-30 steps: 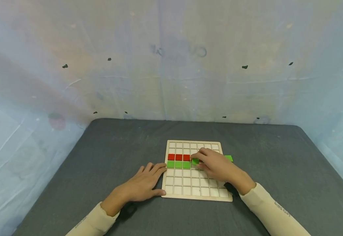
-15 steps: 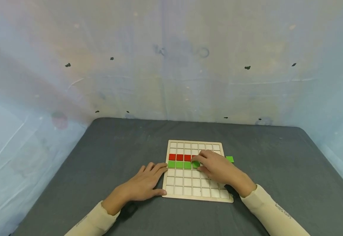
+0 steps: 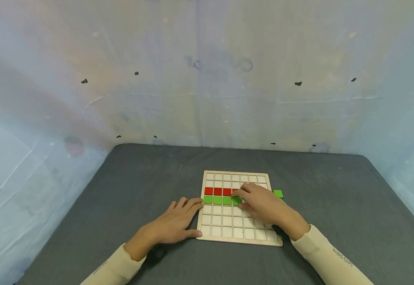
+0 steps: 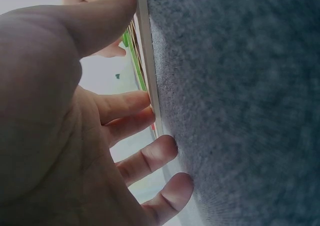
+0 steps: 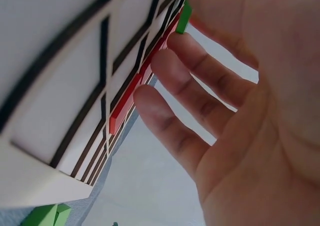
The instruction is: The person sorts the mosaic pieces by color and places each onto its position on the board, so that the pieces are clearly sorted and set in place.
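A pale wooden grid board (image 3: pixel 240 240) lies on the dark table. Red tiles (image 3: pixel 218 191) fill cells of one row, and green tiles (image 3: pixel 218 200) sit in the row nearer the person. My right hand (image 3: pixel 265 204) pinches another green tile (image 3: pixel 237 201) between thumb and fingers, at the cell right of those green ones. In the right wrist view that green tile (image 5: pixel 184 16) is by the fingertips, close to the red tiles (image 5: pixel 125 103). My left hand (image 3: pixel 172 222) rests along the board's left edge, fingers extended and thumb touching near the lower corner.
More green tiles (image 3: pixel 278 193) lie off the board's right edge, partly hidden behind my right hand. Grey cloth (image 3: pixel 149 170) covers the table around the board. A pale hanging sheet (image 3: pixel 199 99) stands behind the table and along its sides.
The green tile in my right hand has gone from tilted above the board to lying nearly flat at its cell. My left hand stays at the board's edge.
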The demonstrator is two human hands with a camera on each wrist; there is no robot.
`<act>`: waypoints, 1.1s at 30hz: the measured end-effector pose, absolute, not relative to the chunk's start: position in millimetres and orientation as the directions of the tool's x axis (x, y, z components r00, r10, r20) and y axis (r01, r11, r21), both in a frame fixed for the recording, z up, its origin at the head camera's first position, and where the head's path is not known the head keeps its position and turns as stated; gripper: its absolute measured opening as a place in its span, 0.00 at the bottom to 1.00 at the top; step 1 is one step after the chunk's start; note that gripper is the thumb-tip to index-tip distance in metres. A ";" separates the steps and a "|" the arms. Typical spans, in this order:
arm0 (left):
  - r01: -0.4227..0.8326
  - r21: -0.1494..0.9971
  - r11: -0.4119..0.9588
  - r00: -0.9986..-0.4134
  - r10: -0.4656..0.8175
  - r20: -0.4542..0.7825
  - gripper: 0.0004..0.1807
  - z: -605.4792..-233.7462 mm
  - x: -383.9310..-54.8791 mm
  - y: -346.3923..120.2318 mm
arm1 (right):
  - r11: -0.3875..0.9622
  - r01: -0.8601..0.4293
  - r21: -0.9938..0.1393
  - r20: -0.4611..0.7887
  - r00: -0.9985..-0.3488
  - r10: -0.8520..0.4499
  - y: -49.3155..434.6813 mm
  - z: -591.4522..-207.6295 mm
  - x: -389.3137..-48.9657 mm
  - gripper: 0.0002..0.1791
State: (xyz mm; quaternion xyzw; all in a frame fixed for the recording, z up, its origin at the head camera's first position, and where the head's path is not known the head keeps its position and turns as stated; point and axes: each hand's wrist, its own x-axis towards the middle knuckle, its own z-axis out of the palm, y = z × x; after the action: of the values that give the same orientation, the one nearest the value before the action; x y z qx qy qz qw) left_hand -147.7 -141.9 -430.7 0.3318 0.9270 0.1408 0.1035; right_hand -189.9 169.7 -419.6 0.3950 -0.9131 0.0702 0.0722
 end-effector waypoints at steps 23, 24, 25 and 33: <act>0.579 0.323 0.748 -0.764 0.636 -0.103 0.43 -430.5 -148.1 -144.5 | 0.694 -0.712 -0.106 0.162 -0.701 -0.695 165.5 -417.7 -189.6 0.19; 0.581 0.324 0.746 -0.764 0.638 -0.099 0.43 -430.9 -148.4 -144.4 | 0.693 -0.712 -0.109 0.163 -0.701 -0.694 165.6 -417.5 -189.5 0.18; 0.583 0.325 0.744 -0.763 0.639 -0.096 0.43 -431.0 -148.6 -144.4 | 0.692 -0.713 -0.111 0.163 -0.700 -0.695 165.7 -417.4 -189.5 0.18; 0.585 0.318 0.746 -0.764 0.638 -0.093 0.43 -431.3 -150.1 -144.1 | 0.684 -0.721 -0.109 0.170 -0.692 -0.702 165.2 -418.9 -190.7 0.16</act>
State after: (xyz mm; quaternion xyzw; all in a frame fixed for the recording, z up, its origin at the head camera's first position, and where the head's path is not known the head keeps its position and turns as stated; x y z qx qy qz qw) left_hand -150.1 -144.1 -431.3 0.3291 0.9292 0.1361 0.0985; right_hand -190.7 165.2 -418.9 0.3884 -0.9159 0.0840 0.0573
